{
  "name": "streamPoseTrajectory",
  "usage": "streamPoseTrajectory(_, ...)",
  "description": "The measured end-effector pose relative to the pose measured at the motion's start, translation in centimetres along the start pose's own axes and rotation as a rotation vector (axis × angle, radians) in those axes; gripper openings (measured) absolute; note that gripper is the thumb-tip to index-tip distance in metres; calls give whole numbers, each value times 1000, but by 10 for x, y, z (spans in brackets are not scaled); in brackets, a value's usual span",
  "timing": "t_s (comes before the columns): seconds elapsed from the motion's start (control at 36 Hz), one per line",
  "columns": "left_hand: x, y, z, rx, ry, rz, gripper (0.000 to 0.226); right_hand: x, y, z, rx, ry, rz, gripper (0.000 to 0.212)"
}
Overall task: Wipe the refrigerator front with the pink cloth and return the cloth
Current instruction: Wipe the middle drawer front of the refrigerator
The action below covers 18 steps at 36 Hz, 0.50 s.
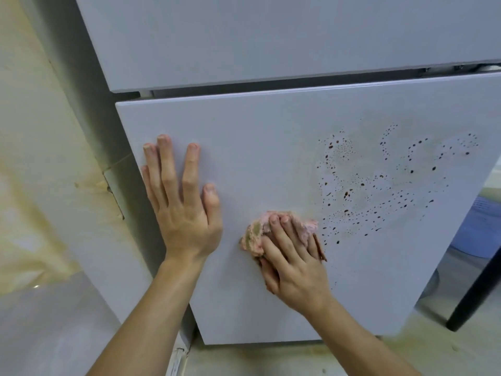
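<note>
Two hands: both of mine lie on the refrigerator's lower door [271,147].
Left hand [184,213]: flat on the door, fingers spread and straight, gripping nothing.
Right hand [292,264]: at 4 o'clock from the left one, fingers laid nearly straight over the pink cloth [256,236], pressing it to the door.
Cloth: bunched under my right fingertips, soiled tan at its 9 o'clock edge.
Brown spots [379,180]: droplets scattered at 2 o'clock from the cloth, the nearest just beside it.
Upper door [271,36]: at 12 o'clock, across a narrow gap.
Blue bin [485,221]: at 3 o'clock, past the door's edge.
</note>
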State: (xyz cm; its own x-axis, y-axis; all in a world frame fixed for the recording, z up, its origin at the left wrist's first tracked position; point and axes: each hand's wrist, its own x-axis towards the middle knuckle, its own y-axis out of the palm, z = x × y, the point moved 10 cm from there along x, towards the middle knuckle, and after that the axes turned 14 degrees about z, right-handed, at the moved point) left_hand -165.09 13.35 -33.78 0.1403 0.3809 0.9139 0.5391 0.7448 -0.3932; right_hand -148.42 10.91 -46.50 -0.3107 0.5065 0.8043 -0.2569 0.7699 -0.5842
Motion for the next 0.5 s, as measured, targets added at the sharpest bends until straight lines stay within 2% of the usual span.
streamPoseTrajectory(0.11, 0, 0, 0, -14, -11, 2, 52, -3, 1, 1, -4, -8, 61, 39)
streamPoseTrajectory(0.25, -6, 2, -6, -2, -25, -5, 54, 17, -16, -3, -64, -2, 84, 46)
streamPoseTrajectory(0.31, -8, 2, -7, -3, -29, -1, 54, 44, -35, -8, -30, 77, 45, 53)
streamPoseTrajectory(0.5, 2, -4, -18, -8, -34, 9, 58, 139, -115, -31, 210, 317, -187, 59)
